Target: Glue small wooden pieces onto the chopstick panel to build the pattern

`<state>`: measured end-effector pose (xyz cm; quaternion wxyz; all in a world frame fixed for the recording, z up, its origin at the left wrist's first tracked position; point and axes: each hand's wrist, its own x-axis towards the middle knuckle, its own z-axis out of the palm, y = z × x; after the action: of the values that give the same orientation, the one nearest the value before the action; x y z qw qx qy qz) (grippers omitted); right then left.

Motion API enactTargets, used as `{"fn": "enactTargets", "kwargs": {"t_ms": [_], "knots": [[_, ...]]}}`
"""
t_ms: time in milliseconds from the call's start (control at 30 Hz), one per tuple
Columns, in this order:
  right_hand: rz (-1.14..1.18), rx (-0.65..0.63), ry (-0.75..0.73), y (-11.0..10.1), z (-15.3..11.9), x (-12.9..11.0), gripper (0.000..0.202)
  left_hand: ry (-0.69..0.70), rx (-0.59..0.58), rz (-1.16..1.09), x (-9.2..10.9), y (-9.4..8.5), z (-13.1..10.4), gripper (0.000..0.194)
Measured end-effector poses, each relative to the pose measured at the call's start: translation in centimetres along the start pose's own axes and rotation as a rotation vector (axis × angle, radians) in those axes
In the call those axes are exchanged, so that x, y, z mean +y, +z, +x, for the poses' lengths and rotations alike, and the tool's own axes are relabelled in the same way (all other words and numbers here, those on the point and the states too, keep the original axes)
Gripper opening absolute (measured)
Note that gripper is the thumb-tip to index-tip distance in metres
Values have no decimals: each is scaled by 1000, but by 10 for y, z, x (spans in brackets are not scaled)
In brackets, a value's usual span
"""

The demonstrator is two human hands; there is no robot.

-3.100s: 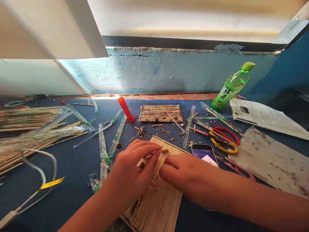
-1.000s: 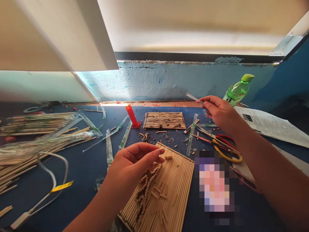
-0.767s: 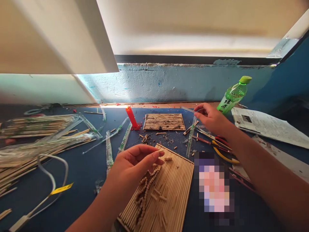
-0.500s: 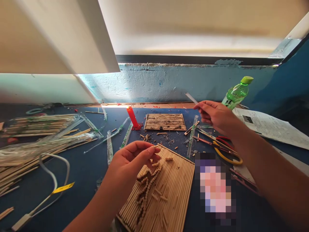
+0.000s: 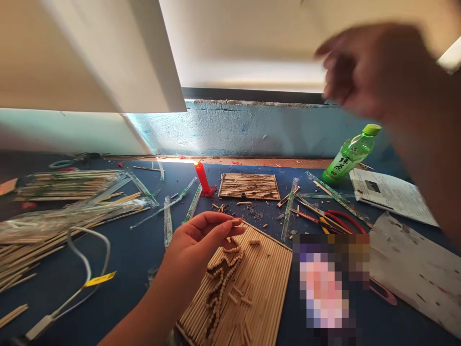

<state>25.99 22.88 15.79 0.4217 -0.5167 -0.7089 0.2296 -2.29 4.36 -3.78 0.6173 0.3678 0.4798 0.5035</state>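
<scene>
My left hand point(image 5: 207, 240) is closed in a pinch on a short piece of wooden stick point(image 5: 236, 222), above the far edge of a panel of wooden sticks laid side by side point(image 5: 266, 283). On this panel, small bead-like wooden bits point(image 5: 225, 269) form a winding raised outline, and a few loose cut pieces point(image 5: 241, 295) lie beside it. My right hand point(image 5: 363, 72) is raised high at the upper right, blurred, its fingers curled closed. Whatever is in them cannot be made out. A lit red candle point(image 5: 203, 179) stands beyond the left hand.
A smaller scorched stick panel point(image 5: 249, 186) lies by the wall. Scissors point(image 5: 345, 220), a green bottle point(image 5: 351, 156) and papers point(image 5: 392, 194) are at right. Bundled sticks point(image 5: 68, 185) and a white cable point(image 5: 88, 259) lie left. A pixelated patch point(image 5: 322, 288) sits beside the panel.
My right hand has swung up from near the bottle to the upper right; the white stick it held no longer shows. The left hand keeps its pinch. The view has shifted slightly.
</scene>
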Motion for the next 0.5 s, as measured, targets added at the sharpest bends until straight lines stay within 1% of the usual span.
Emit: {"fn": "enactTargets", "kwargs": {"t_ms": [33, 67, 133, 167, 233, 333, 400, 500], "knots": [[39, 32, -23, 23, -13, 6, 32, -2, -6, -12, 0, 0, 0, 15], [-6, -83, -65, 47, -26, 13, 29, -1, -10, -21, 0, 0, 0, 14], [-40, -205, -50, 91, -49, 29, 22, 5, -15, -25, -1, 0, 0, 13], [-56, -260, -29, 109, -57, 36, 20, 13, -16, -22, -1, 0, 0, 13], [-103, -293, -53, 136, -67, 46, 20, 28, -12, -16, -1, 1, 0, 14], [-164, -317, -109, 159, -71, 48, 21, 37, -15, -34, 0, 1, 0, 20], [-159, -323, -129, 168, -70, 45, 22, 36, -17, -57, 1, 2, 0, 25], [-139, -324, -152, 180, -69, 38, 23, 40, -14, -60, 2, 4, 0, 23]]}}
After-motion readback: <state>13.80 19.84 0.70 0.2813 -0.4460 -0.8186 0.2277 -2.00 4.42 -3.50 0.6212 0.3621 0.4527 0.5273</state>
